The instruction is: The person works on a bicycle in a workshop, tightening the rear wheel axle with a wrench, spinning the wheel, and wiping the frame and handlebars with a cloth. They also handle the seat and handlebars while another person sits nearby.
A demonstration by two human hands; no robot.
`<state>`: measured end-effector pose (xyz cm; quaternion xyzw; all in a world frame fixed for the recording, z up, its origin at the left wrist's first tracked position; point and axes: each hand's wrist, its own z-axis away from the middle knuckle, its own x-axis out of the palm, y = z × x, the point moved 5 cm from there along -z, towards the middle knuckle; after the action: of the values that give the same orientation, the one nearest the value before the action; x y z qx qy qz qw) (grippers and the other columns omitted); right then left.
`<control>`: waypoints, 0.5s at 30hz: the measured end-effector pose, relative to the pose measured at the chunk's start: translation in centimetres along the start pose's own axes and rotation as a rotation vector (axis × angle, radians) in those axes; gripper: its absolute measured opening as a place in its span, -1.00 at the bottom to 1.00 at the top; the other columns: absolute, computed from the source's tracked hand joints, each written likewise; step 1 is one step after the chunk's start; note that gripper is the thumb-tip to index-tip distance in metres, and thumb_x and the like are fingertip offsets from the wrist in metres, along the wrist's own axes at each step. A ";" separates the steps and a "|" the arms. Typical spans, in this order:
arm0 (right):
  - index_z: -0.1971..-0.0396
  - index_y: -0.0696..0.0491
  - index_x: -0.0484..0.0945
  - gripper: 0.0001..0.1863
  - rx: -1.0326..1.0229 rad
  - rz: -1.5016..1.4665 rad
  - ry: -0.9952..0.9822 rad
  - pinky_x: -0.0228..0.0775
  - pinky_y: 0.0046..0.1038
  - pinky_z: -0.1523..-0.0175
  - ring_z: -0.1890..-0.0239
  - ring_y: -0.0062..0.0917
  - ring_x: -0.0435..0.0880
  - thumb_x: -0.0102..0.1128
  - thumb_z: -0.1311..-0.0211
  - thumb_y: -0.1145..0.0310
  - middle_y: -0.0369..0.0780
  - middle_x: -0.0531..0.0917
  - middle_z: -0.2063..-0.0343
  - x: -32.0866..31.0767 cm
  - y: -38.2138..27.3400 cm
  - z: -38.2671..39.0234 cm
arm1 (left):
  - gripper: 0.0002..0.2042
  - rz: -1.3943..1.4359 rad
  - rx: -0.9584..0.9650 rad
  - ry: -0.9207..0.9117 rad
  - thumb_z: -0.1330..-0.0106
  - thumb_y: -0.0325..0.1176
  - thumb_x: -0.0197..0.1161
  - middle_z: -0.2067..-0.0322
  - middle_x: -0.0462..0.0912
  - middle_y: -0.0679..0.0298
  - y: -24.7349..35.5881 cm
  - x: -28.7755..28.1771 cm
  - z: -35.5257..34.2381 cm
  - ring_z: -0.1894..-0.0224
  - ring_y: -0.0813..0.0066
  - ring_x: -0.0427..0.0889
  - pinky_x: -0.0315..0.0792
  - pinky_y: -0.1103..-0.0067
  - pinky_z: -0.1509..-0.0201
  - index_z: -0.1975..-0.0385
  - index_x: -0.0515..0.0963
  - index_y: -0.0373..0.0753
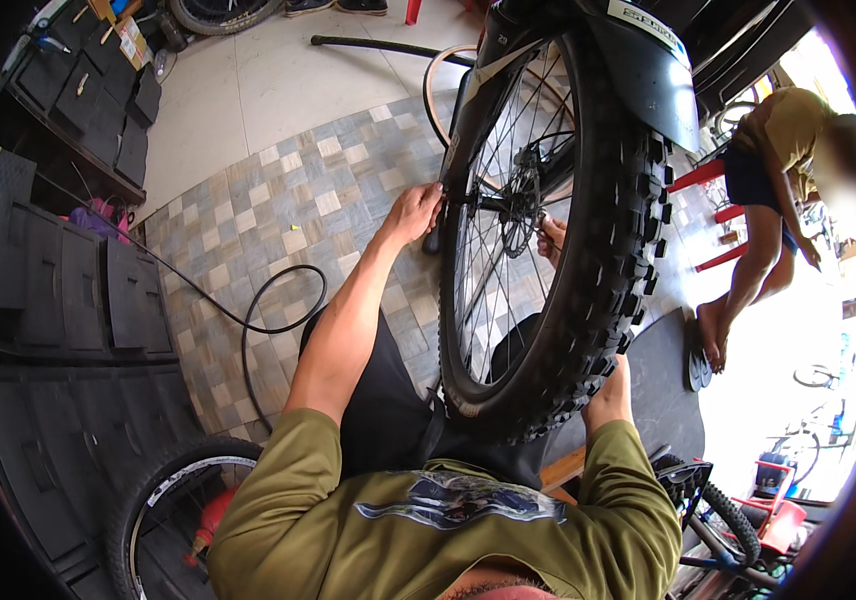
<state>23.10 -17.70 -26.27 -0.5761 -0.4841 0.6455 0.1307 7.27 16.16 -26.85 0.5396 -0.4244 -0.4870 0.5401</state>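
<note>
A bicycle front wheel with a knobby black tyre stands upright before me in a black suspension fork. My left hand is closed beside the lower end of the fork leg, close to the axle; what its fingers grip is hidden. My right forearm passes behind the tyre. Through the spokes, my right hand shows with bent, pinched fingers next to the brake disc at the hub. Whatever those fingers hold is too small to name. A black mudguard sits over the tyre.
Black drawer cabinets line the left side. An air hose loops over the tiled floor. Another wheel leans at lower left. On the right, a seated person bends forward near red stool legs. More bicycles stand at lower right.
</note>
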 end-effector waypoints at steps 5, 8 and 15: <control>0.11 0.15 0.69 -0.78 -0.013 0.043 0.020 0.52 -0.43 0.23 0.39 -0.49 0.66 0.26 -0.47 0.30 -0.26 0.71 0.44 0.2 -0.7 0.4 | -0.53 0.003 -0.007 0.023 -0.69 0.04 -0.04 0.59 0.46 0.42 -0.6 -0.3 0.1 0.63 0.62 0.47 0.44 0.59 0.55 0.32 0.52 -0.24; 0.14 0.16 0.69 -0.77 -0.032 0.104 0.063 0.51 -0.42 0.25 0.41 -0.48 0.65 0.26 -0.47 0.29 -0.26 0.70 0.47 -0.4 -1.2 0.8 | -0.54 0.022 0.009 -0.023 -0.69 0.03 -0.05 0.58 0.44 0.41 -0.5 0.1 -0.1 0.63 0.61 0.46 0.44 0.58 0.55 0.32 0.50 -0.25; 0.20 0.17 0.69 -0.75 -0.087 0.255 0.140 0.49 -0.40 0.27 0.45 -0.47 0.63 0.25 -0.48 0.25 -0.27 0.68 0.52 -0.5 -3.7 1.0 | -0.54 0.018 -0.001 -0.003 -0.70 0.02 -0.06 0.56 0.45 0.39 -0.2 0.0 0.3 0.61 0.60 0.46 0.44 0.55 0.54 0.30 0.50 -0.25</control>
<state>20.97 -16.67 -23.20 -0.6817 -0.4242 0.5934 0.0561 7.02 16.08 -26.99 0.5349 -0.4296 -0.4831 0.5440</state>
